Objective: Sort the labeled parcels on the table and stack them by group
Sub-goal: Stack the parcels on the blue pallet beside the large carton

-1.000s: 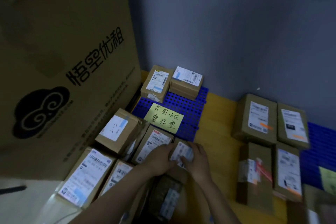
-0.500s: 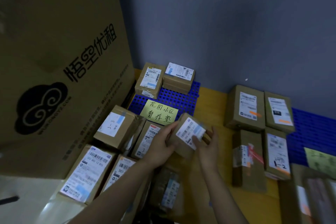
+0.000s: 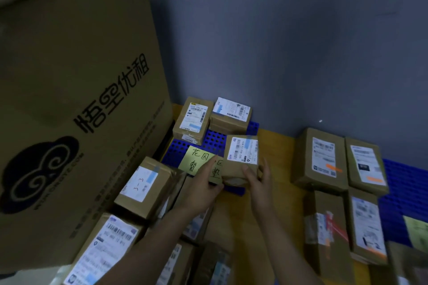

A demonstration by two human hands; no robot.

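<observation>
Nearest me, short of the blue mat [image 3: 213, 143], several labeled parcels [image 3: 139, 187] lie unsorted, so I judge most of the work remains. My left hand [image 3: 203, 190] lays straight fingers against the small parcel [image 3: 242, 159]. My right hand [image 3: 259, 183] grips its near end at the mat's right edge. Beyond, two parcels [image 3: 193, 120] sit on the mat's far end.

parcel [image 3: 242, 157] on mat [image 3: 213, 143], 2 parcels [image 3: 212, 115] behind.

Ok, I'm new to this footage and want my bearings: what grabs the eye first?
A huge cardboard box with a dark cloud logo fills the left. At the centre, the right hand grips a small parcel over a blue mat, the left hand beside it above a yellow note.
</observation>
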